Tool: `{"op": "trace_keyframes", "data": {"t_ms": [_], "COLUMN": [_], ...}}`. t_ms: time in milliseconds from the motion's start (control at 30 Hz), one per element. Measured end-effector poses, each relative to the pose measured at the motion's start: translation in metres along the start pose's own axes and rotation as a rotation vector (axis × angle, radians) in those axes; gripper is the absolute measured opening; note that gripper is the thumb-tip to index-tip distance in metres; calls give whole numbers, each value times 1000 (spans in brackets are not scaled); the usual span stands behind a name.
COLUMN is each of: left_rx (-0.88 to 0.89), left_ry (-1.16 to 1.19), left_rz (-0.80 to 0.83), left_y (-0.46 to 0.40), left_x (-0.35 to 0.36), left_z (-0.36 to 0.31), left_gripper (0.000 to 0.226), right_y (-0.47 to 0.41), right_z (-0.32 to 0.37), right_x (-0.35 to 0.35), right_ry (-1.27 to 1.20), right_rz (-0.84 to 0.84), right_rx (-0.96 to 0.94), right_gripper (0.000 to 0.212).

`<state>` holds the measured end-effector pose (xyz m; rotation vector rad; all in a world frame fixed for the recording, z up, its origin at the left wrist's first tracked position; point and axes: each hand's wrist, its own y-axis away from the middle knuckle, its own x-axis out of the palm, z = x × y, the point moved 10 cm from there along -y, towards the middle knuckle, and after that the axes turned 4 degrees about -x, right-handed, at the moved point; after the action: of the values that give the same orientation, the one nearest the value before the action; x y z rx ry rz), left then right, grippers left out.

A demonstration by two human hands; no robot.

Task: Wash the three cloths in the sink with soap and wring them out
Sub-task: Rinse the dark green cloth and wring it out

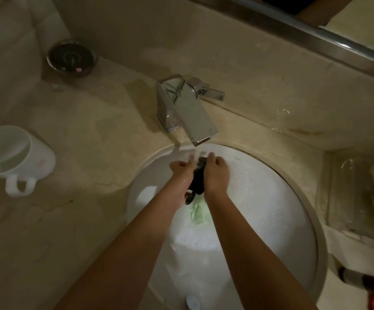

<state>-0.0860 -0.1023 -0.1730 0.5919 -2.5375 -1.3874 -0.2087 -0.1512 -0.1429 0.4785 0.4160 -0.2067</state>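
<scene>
Dark cloth (198, 175) gripped between left hand (181, 170) and right hand (217, 173), fingers curled, green cloth (198, 212) half hidden

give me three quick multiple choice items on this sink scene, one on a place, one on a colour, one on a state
1. Where is the white mug?
A. on the counter left of the sink
B. inside the sink
C. on top of the faucet

2. What colour is the cloth lying in the sink below the hands?
A. red
B. light green
C. yellow

3. What is the faucet doing?
A. shut off and dry
B. running water
C. covered by a towel

Answers: 1 A, the mug sits on the counter at left. 2 B, the green cloth shows between the forearms. 3 B, a stream falls onto the dark cloth held by the left hand and right hand.
</scene>
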Motion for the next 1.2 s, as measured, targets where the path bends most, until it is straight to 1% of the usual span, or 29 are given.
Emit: {"op": "trace_keyframes", "data": {"t_ms": [67, 100, 133, 167, 200, 233, 300, 333, 400, 433, 467, 500, 533, 567, 600, 633, 667, 700, 733, 800, 867, 900, 933, 967, 1033, 1067, 1100, 1133, 1200], "left_rx": [-33, -37, -39, -33, -13, 12, 92, 137, 222, 265, 313, 369, 443, 525, 621, 733, 851, 938, 969, 911, 781, 727, 678, 622, 457, 358, 269, 192, 62], "left_ry": [6, 85, 187, 292, 366, 426, 471, 473, 446, 416, 373, 314, 234, 143, 46, -55, -161, -250, -316, -410, -524, -545, -537, -493, -274, -153, -65, -2, 85], "left_rz": [189, 295, 363, 392, 378, 348, 305, 309, 311, 288, 239, 170, 92, 21, -45, -113, -178, -222, -247, -271, -286, -292, -286, -274, -222, -192, -156, -118, -31], "left_y": [10, 15, 21, 23, 22, 22, 25, 28, 35, 39, 41, 43, 42, 43, 47, 55, 63, 69, 69, 62, 48, 45, 39, 35, 22, 13, 9, 8, 7], "left_x": [9, 16, 18, 17, 14, 8, 0, -1, 2, 3, 3, 0, -5, -11, -16, -20, -22, -21, -19, -15, -11, -10, -11, -12, -16, -16, -15, -12, -10], "left_z": [8, 9, 9, 7, 5, 1, -9, -13, -18, -20, -21, -24, -27, -31, -36, -44, -50, -55, -57, -61, -60, -59, -57, -53, -39, -29, -21, -14, -2], "left_gripper": [55, 59, 63, 64, 64, 62, 50, 46, 42, 37, 29, 25, 30, 37, 40, 39, 34, 30, 27, 28, 26, 24, 23, 25, 29, 28, 27, 24, 20], "right_y": [6, 10, 18, 28, 37, 40, 37, 29, 21, 23, 27, 31, 35, 40, 43, 45, 45, 44, 42, 39, 41, 41, 36, 33, 28, 26, 26, 21, 17], "right_z": [12, 18, 26, 33, 39, 43, 42, 35, 7, -5, -13, -19, -20, -17, -12, -10, -9, -9, -10, -12, -15, -19, -19, -16, -5, -7, -7, -12, -13], "right_x": [-14, -12, -8, -2, 2, 1, -10, -14, -7, 4, 14, 22, 31, 37, 42, 47, 49, 52, 55, 59, 62, 61, 57, 54, 43, 40, 37, 31, 17], "right_ry": [-56, -99, -121, -105, -91, -101, -238, -319, -468, -575, -669, -752, -828, -894, -919, -913, -873, -844, -831, -757, -700, -629, -517, -384, -100, -50, -59, -105, -95], "right_rz": [-29, 26, 111, 217, 314, 355, 333, 277, 204, 187, 176, 178, 216, 269, 335, 389, 422, 426, 426, 439, 434, 427, 400, 375, 308, 283, 265, 221, 169], "right_rx": [-57, -113, -195, -277, -338, -357, -277, -198, 78, 217, 321, 392, 438, 464, 478, 485, 473, 462, 456, 403, 431, 432, 364, 285, 86, 53, 65, 89, 129], "right_gripper": [17, 13, 16, 23, 30, 30, 11, 11, 20, 17, 12, 14, 23, 39, 55, 65, 66, 62, 56, 48, 43, 38, 32, 28, 26, 27, 29, 31, 28]}}
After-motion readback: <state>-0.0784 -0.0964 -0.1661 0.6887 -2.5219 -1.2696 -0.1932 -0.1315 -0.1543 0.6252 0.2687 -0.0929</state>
